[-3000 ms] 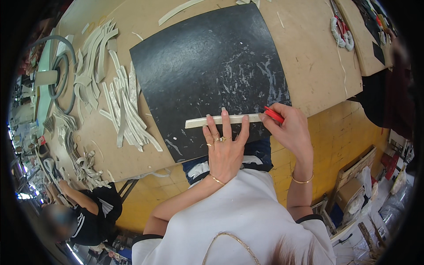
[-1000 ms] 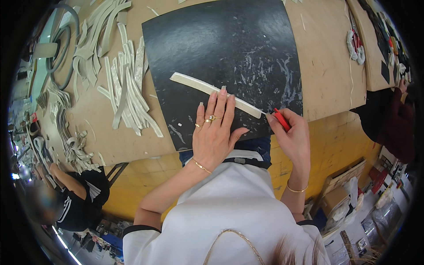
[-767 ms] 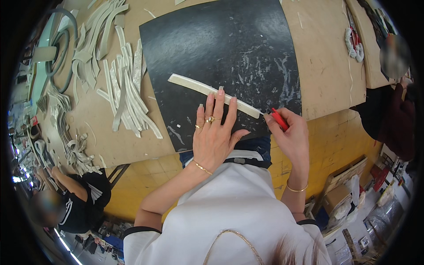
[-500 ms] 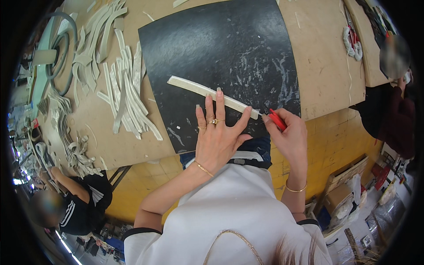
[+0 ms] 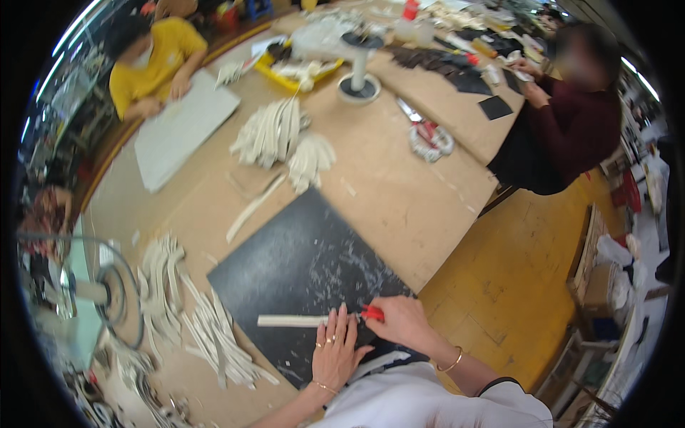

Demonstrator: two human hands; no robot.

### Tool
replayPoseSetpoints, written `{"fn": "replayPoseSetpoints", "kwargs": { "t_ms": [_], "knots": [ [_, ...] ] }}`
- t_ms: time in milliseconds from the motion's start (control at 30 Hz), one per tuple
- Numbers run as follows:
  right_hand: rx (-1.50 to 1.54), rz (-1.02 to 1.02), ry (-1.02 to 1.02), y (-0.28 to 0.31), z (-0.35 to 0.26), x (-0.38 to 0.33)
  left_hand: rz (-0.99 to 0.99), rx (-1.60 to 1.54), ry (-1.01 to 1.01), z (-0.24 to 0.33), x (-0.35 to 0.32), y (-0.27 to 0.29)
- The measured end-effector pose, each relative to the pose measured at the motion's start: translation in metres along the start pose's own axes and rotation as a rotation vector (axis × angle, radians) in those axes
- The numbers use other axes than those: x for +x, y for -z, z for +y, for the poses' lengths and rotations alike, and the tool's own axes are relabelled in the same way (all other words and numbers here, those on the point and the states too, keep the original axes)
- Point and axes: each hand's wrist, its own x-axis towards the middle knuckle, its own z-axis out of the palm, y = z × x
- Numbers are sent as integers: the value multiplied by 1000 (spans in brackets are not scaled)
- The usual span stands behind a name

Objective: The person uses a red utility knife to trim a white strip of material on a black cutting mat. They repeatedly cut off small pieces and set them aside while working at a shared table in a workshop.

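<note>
Black mat [image 5: 300, 250], left hand [image 5: 334, 362] outstretched

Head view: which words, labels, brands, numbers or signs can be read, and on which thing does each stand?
None can be read.
The black mat shows pale marks, no lettering; the pale strip and red tool show no legible text.
Anything printed farther away is too small or blurred.

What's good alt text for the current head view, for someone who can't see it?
Left hand rests on a pale strip on a black mat; right hand holds a red tool near the strip's right end. More strips lie left of the mat.
</note>
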Motion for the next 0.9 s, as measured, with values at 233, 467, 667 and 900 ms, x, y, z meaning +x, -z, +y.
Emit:
{"fn": "replayPoseSetpoints", "kwargs": {
  "t_ms": [233, 467, 667, 900],
  "knots": [
    [4, 9, 31, 0, 8, -4, 60, -203, -60, -11, 1, -5],
    [-1, 93, 150, -5, 5, 5, 121, -142, 112, 1, 0, 1],
    [-45, 169, 304, -17, -11, 22, 199, -109, 256, -2, 0, -4],
    [-35, 218, 325, -22, 1, 18, 261, -224, 175, -8, 3, -11]
  ]
}}
